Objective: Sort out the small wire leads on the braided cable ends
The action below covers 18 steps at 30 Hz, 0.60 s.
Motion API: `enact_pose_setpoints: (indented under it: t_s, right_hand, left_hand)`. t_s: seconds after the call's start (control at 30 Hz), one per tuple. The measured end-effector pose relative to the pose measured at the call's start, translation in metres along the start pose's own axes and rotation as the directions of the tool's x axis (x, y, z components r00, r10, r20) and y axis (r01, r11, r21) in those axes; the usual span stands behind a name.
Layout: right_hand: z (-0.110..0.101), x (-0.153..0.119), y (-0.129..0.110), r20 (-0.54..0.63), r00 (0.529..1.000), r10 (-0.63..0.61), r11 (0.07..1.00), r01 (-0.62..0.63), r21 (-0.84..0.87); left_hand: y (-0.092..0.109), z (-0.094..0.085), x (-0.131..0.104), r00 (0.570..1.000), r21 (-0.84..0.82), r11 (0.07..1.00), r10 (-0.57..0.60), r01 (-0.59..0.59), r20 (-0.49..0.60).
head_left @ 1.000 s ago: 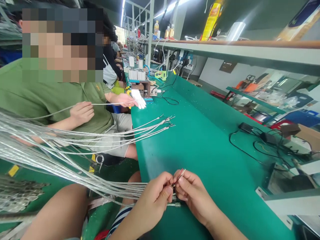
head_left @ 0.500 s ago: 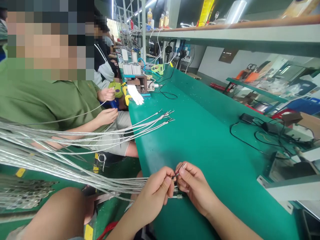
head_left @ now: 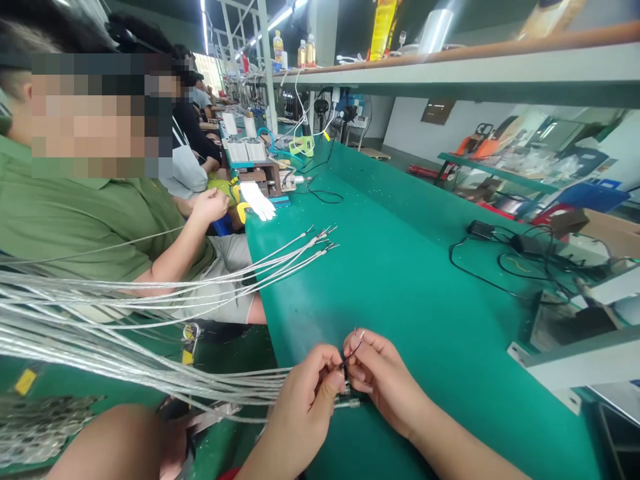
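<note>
Above the near part of the green work surface (head_left: 390, 287), my left hand (head_left: 315, 393) is closed in a pinch on the end of a cable, where thin dark wires (head_left: 353, 352) stick out. Thumb and fingers of my right hand (head_left: 377, 373) pinch those same wires, close beside the left fingertips. A bundle of pale braided cables (head_left: 215, 373) runs from the left to behind my left hand. Metal cable ends (head_left: 350, 403) show below the hands. A second group of cables (head_left: 280, 262) lies over the table edge, with stripped wire tips on the surface.
A person in a green shirt (head_left: 85, 220) sits at the left, hands raised. Beyond are a white glove (head_left: 257, 200) and a fixture (head_left: 260, 175). Black adapters and cords (head_left: 525, 245) lie at right, near a metal bracket (head_left: 545, 380). A shelf (head_left: 450, 73) crosses above.
The view has shifted slightly. My fingers have moved a little around the wires, which now show more between them. The other person's near hand has risen.
</note>
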State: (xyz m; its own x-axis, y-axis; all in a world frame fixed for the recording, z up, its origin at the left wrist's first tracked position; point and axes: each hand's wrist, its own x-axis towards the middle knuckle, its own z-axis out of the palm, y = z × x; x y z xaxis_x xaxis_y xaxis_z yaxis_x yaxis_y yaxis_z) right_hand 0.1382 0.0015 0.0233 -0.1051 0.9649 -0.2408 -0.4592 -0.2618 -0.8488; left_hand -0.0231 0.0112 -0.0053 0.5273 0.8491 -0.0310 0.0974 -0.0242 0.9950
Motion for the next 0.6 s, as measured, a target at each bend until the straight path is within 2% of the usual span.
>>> enact_pose_setpoints:
  t_s: [0.23, 0.4, 0.47, 0.6]
  right_hand:
    - [-0.004, 0.000, 0.006, 0.056, 0.998, -0.006, 0.984, 0.016, -0.175]
    - [-0.004, 0.000, 0.009, 0.187, 0.979, -0.084, 0.888, 0.159, -0.431]
    - [-0.002, 0.000, 0.010, 0.225, 0.970, -0.086, 0.863, 0.186, -0.470]
    - [-0.001, -0.001, 0.015, 0.239, 0.968, -0.077, 0.875, 0.180, -0.449]
  left_hand:
    - [-0.004, 0.002, 0.001, 1.000, 0.030, 0.999, 0.030, -0.030, 0.009]
    - [-0.009, 0.002, -0.003, 0.996, 0.134, 0.987, 0.088, -0.085, -0.017]
    - [-0.011, 0.003, -0.004, 0.994, 0.162, 0.982, 0.107, -0.100, -0.037]
    - [-0.014, 0.005, -0.003, 0.992, 0.171, 0.978, 0.126, -0.120, -0.027]
